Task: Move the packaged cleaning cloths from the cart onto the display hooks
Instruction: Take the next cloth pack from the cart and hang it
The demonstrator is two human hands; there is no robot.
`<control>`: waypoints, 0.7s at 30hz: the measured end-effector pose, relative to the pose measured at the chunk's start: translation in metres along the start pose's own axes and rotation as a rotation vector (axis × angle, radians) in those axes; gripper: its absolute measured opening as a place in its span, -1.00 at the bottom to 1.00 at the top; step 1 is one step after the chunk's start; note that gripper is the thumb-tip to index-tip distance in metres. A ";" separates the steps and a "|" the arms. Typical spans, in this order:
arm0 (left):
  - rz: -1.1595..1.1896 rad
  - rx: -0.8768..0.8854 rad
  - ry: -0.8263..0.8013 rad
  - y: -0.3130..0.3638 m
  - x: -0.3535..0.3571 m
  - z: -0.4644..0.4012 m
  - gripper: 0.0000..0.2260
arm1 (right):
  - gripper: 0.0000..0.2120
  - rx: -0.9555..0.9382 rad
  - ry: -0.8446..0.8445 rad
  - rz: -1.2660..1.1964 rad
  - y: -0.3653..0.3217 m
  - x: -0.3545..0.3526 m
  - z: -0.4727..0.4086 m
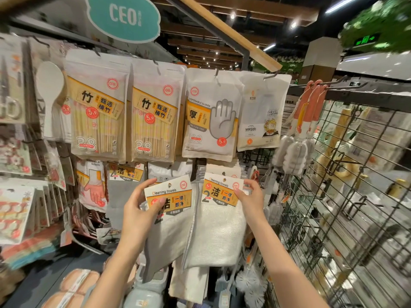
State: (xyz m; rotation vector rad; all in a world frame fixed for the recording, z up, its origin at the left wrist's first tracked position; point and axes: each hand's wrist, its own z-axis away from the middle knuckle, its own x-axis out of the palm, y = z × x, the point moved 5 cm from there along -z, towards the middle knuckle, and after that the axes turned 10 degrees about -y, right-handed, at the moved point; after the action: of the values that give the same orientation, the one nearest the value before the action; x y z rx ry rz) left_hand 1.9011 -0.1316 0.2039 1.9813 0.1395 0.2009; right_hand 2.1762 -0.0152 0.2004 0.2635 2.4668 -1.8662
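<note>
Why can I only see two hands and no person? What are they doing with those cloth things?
The camera sits on the person's head and looks forward and down, so you see only their arms. This is a shop wall where packets hang on metal hooks. The left hand holds a grey cleaning cloth with a white and orange card label, its fingers curled round the label. The right hand pinches the label of a white cleaning cloth with the same kind of label. Above them hang the packets of bamboo sticks and the white packet with a grey glove picture. I cannot tell if either cloth is on a hook yet.
</note>
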 end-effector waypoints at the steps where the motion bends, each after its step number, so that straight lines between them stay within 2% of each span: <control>1: 0.013 -0.007 0.004 -0.001 0.000 0.000 -0.62 | -0.75 0.007 0.012 0.015 0.003 -0.002 -0.003; 11: 0.003 0.013 0.014 -0.003 0.000 -0.003 -0.55 | -0.75 0.032 0.093 0.063 0.013 -0.004 -0.022; 17: -0.089 0.039 -0.012 0.002 0.007 -0.006 -0.72 | -0.75 0.021 0.076 0.059 0.015 -0.004 -0.026; 21: -0.015 0.004 -0.005 -0.009 0.010 -0.009 -0.81 | -0.77 0.014 0.066 0.054 0.012 0.000 -0.029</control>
State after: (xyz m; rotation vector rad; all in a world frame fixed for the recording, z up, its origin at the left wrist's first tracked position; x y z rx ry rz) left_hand 1.9085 -0.1177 0.2000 1.9837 0.1514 0.1865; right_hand 2.1806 0.0156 0.1973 0.3941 2.4629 -1.8839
